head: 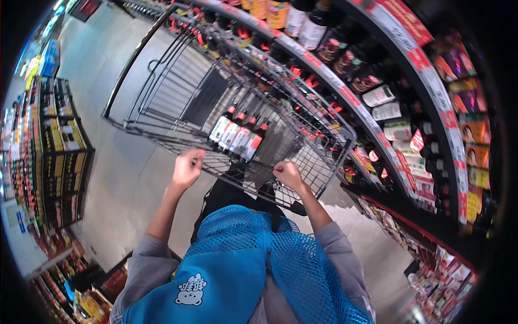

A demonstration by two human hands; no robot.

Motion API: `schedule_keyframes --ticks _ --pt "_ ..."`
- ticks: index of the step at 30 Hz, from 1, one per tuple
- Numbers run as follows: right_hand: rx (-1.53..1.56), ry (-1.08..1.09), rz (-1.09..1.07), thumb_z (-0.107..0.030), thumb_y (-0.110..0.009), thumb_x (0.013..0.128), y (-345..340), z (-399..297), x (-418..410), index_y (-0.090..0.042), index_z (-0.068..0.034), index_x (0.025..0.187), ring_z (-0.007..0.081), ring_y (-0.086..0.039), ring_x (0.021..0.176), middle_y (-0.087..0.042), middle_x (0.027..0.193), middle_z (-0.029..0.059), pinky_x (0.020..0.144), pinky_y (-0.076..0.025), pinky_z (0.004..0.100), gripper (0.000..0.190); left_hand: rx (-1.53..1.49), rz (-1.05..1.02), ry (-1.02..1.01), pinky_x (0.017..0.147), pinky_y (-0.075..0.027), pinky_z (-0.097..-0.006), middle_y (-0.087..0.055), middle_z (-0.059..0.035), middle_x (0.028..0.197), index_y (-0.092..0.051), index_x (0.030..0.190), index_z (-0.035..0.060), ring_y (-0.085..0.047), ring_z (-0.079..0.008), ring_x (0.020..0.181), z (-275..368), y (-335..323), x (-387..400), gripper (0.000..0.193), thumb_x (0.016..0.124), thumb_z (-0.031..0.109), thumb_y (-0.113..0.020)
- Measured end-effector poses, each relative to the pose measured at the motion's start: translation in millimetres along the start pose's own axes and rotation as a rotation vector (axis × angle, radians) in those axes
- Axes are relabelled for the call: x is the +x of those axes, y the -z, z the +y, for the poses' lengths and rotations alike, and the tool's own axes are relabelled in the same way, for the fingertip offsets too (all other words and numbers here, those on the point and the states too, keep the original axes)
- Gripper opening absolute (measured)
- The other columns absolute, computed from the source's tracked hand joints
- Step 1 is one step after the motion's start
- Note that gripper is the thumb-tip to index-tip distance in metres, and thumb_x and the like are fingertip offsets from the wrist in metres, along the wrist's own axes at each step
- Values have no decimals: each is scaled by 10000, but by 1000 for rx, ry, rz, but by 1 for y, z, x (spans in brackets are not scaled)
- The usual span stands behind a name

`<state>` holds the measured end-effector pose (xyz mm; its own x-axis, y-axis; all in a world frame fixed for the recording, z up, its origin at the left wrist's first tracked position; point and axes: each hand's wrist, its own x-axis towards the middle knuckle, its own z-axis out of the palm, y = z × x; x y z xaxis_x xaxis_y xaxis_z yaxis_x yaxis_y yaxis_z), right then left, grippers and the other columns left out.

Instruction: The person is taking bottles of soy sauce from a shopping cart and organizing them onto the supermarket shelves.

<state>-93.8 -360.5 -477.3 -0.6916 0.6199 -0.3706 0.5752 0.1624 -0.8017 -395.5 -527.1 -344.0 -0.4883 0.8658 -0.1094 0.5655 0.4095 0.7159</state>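
A metal wire shopping cart stands crosswise before me, its handle bar at the upper left. Inside it several dark glass bottles with red caps and white labels lie side by side. Above the cart's near side, left of the bottles, is my left hand, its fingers curled; no item shows in it. To the right of the bottles my right hand is loosely curled over the near rim. Whether either hand touches the wire cannot be told.
Curved-looking store shelves with bottles, pouches and price tags run close along the cart's far side and the right. A bottle display stands across the aisle floor at left. More packed goods are at the lower right.
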Motion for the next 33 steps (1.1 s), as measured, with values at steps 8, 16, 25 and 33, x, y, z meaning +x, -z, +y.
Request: schedule_keyframes --ticks 8,16,25,33 --pt "282 -648 -109 -176 -687 746 -88 19 27 -688 37 850 198 -691 650 -680 742 142 503 -536 313 236 378 166 -287 631 -509 -399 -652 -101 740 -662 835 74 -632 -316 679 -64 55 54 98 760 55 -602" --pt "-51 -688 -173 -486 -633 818 -112 -24 38 -692 11 937 302 -668 836 -689 883 191 760 -508 387 514 512 40 -161 427 -438 -362 -601 -69 548 -633 725 144 -578 -271 444 -80 60 74 53 748 191 -638" --pt "-586 -472 781 -103 -697 776 -41 -109 -22 -620 2 1007 370 -585 954 -639 1021 188 896 -453 453 265 479 -18 -95 477 -458 -413 -585 -56 529 -587 677 133 -573 -270 448 -82 66 82 105 762 176 -630" --pt "67 -1339 1054 -252 -758 774 -18 -3 -122 -558 33 1089 289 -596 888 -603 984 153 772 -513 408 469 365 -98 37 461 -438 -419 -557 -44 477 -685 793 150 -570 -285 436 -112 65 64 81 775 222 -653"
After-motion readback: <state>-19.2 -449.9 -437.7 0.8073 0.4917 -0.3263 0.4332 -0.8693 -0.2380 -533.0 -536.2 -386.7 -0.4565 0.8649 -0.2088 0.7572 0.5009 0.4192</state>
